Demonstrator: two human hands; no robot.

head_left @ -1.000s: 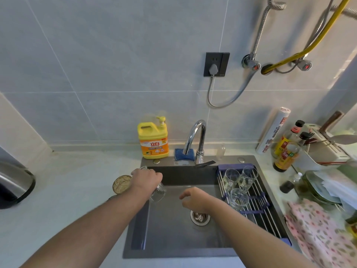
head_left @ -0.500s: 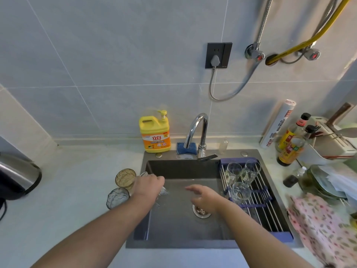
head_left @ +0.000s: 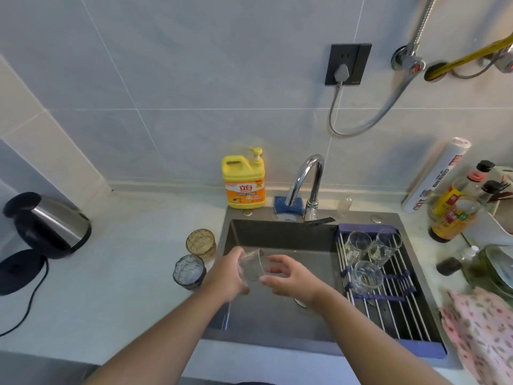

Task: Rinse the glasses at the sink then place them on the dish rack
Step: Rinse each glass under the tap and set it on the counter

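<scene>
A clear ribbed glass (head_left: 254,264) is held tilted over the left part of the dark sink (head_left: 280,237). My left hand (head_left: 226,275) grips it from the left. My right hand (head_left: 291,277) reaches in from the right, its thumb and fingers closing on the glass's other side. An amber glass (head_left: 201,243) and a bluish glass (head_left: 189,271) stand on the counter left of the sink. Three clear glasses (head_left: 366,275) rest on the roll-up dish rack (head_left: 388,295) over the sink's right side. The faucet (head_left: 308,184) shows no running water.
A yellow dish soap bottle (head_left: 243,179) and a blue sponge (head_left: 287,204) sit behind the sink. A kettle (head_left: 47,226) with its base and cord is at the far left. Sauce bottles (head_left: 452,209), plates and a pink floral cloth (head_left: 483,329) crowd the right counter.
My left hand lifted the ribbed glass and carried it right over the sink. My right hand came up and left to meet it. The camera tilted down.
</scene>
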